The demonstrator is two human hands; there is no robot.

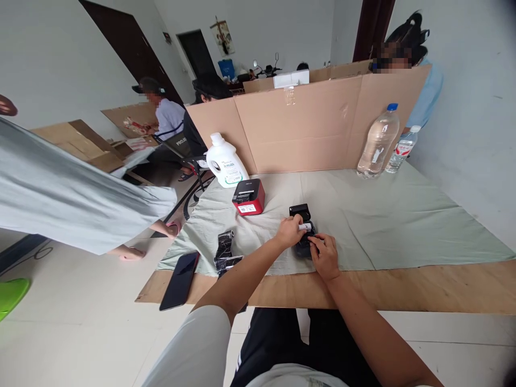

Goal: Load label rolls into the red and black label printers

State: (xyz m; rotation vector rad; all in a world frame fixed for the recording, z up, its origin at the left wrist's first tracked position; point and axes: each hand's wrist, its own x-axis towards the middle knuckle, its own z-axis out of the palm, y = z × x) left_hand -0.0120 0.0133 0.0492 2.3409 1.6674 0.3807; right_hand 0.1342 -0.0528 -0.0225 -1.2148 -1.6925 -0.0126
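A small black device (303, 249), which looks like a portable printer, lies on the cloth in front of me with its lid (299, 211) flipped up on the far side. A small white paper roll (306, 227) sits at its opening. My left hand (289, 231) comes from the left, its fingers closed on the roll's left end. On the other side my right hand (324, 256) has its fingers bent against the device's right edge, with thumb and forefinger over the opening. The fingers partly cover the device's inside.
A red and black box-shaped printer (252, 199) and a white jug (228, 164) stand to the left. Nearer lie crumpled black wrapping (224, 246) and a phone (179, 280). Cardboard (298, 129) walls the back, with two water bottles (378, 142) at right. People are beyond and at left.
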